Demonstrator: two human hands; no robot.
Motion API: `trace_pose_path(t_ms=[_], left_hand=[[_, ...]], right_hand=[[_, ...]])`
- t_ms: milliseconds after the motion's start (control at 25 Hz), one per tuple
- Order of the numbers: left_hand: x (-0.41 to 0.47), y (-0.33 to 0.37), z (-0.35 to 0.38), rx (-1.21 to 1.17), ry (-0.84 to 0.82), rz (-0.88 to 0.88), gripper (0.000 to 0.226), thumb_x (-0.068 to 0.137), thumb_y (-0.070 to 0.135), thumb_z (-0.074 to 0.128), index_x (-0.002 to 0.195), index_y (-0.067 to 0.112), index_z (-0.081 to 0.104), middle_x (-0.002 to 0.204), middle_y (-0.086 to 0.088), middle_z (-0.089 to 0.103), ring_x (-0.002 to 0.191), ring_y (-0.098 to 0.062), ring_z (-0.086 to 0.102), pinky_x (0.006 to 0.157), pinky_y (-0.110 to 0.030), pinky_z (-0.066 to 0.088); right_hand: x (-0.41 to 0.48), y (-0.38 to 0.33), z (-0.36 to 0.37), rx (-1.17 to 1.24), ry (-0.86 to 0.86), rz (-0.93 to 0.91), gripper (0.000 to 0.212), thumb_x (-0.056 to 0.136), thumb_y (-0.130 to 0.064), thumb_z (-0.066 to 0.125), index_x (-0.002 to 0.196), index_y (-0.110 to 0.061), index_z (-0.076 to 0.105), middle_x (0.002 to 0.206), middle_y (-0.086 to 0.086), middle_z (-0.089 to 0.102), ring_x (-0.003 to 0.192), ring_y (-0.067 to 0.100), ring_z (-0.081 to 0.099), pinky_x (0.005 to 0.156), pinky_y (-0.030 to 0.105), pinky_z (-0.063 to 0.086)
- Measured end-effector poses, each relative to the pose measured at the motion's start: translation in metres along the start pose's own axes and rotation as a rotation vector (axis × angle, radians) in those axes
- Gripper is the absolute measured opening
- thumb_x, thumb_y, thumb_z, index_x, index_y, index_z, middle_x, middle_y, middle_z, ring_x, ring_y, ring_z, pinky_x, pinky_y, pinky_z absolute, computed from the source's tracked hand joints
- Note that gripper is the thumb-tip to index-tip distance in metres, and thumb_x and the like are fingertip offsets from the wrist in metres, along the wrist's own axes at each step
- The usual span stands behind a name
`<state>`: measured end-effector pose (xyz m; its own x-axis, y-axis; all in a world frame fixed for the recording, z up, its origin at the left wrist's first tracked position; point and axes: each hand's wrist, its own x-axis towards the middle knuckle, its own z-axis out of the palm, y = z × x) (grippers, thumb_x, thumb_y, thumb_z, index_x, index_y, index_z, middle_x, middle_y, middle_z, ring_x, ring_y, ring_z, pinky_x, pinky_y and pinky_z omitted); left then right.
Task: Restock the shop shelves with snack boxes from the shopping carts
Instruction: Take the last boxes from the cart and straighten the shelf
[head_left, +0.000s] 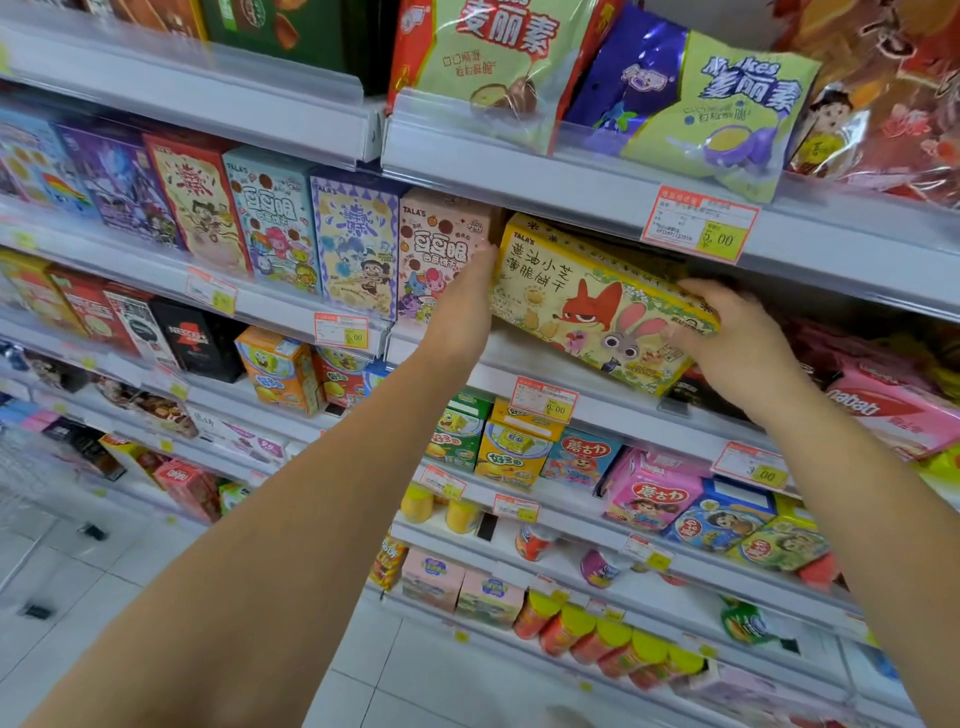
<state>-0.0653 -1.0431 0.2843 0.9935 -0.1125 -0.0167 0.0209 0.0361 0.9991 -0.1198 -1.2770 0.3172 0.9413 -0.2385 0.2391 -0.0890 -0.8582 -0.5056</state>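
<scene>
Head view: both hands, left (462, 306) and right (737, 343), fingers clasping, are sliding a yellow box (597, 306) onto the shelf (524, 364) (not seated; carts unseen).

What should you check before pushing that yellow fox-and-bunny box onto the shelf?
1. Both hands on the yellow cardboard fox-and-bunny biscuit box: ok, left hand at its left end, right hand at its right end.
2. Box level: not ok, tilted, right end lower.
3. Room behind it: cannot tell, hidden.
4. Pink cardboard pony box beside it upright: ok.
5. White shelf edge under box: ok.
</scene>
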Motion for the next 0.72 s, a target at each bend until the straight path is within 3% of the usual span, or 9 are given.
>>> trace_pose_path(t_ms=[80,200,280,320,360,440,560,720], left_hand=[[0.004,-0.001,0.005,-0.052,0.036,-0.048,0.059,0.092,0.058,0.042,0.138,0.023,0.052,0.145,-0.001,0.050,0.136,-0.021,0.044,0.116,-0.046,0.032],[-0.002,-0.001,0.010,0.107,0.085,0.017,0.049,0.102,0.039,0.037,0.146,0.019,0.045,0.150,-0.001,0.047,0.136,-0.017,0.044,0.115,-0.036,0.034],[-0.004,-0.004,0.007,0.235,0.196,0.102,0.043,0.102,0.025,0.038,0.140,0.012,0.053,0.139,-0.009,0.058,0.111,-0.012,0.060,0.093,-0.023,0.048],[-0.004,-0.005,0.004,0.255,0.239,0.133,0.041,0.100,0.021,0.041,0.135,0.009,0.057,0.130,-0.011,0.064,0.097,-0.009,0.063,0.078,-0.019,0.049],[-0.003,-0.006,0.000,0.262,0.261,0.148,0.038,0.098,0.018,0.044,0.131,0.010,0.061,0.123,-0.009,0.068,0.092,-0.010,0.063,0.071,-0.015,0.048],[0.001,-0.008,-0.006,0.252,0.263,0.139,0.029,0.096,0.016,0.048,0.118,0.017,0.067,0.111,-0.001,0.071,0.097,-0.014,0.064,0.082,-0.020,0.052],[0.008,-0.017,-0.016,0.213,0.240,0.082,0.017,0.094,0.017,0.050,0.094,0.028,0.064,0.097,0.003,0.069,0.099,-0.019,0.066,0.093,-0.044,0.055],[0.012,-0.029,-0.025,0.254,0.159,0.024,0.021,0.095,0.021,0.052,0.109,0.023,0.067,0.100,0.004,0.067,0.105,-0.020,0.064,0.098,-0.046,0.052]], right_hand=[[0.003,-0.002,0.006,-0.028,0.034,-0.001,0.050,0.096,-0.024,0.058,0.144,-0.025,0.044,0.139,0.016,0.040,0.124,0.033,0.046,0.104,0.035,0.035],[0.011,-0.003,0.013,-0.068,0.061,0.002,0.051,0.096,-0.020,0.058,0.144,-0.023,0.044,0.145,0.016,0.035,0.126,0.034,0.045,0.107,0.037,0.035],[0.019,-0.001,0.017,-0.130,0.060,-0.032,0.051,0.095,-0.018,0.058,0.144,-0.022,0.044,0.147,0.016,0.033,0.129,0.035,0.043,0.106,0.040,0.037],[0.024,0.001,0.019,-0.173,0.057,-0.045,0.052,0.095,-0.019,0.058,0.144,-0.022,0.043,0.148,0.016,0.032,0.130,0.036,0.042,0.104,0.042,0.039],[0.029,0.002,0.021,-0.226,0.059,-0.053,0.052,0.095,-0.020,0.058,0.145,-0.022,0.042,0.148,0.017,0.033,0.131,0.038,0.040,0.103,0.043,0.040],[0.037,0.005,0.029,-0.352,0.114,-0.093,0.054,0.091,-0.022,0.063,0.143,-0.023,0.046,0.142,0.017,0.038,0.127,0.041,0.039,0.098,0.046,0.043],[0.039,0.007,0.049,-0.533,0.255,-0.216,0.061,0.075,-0.013,0.075,0.133,-0.020,0.056,0.123,0.020,0.050,0.112,0.043,0.045,0.083,0.046,0.048],[0.041,0.010,0.073,-0.678,0.310,-0.212,0.070,0.069,-0.023,0.082,0.132,-0.022,0.051,0.119,0.017,0.051,0.101,0.038,0.048,0.076,0.043,0.043]])
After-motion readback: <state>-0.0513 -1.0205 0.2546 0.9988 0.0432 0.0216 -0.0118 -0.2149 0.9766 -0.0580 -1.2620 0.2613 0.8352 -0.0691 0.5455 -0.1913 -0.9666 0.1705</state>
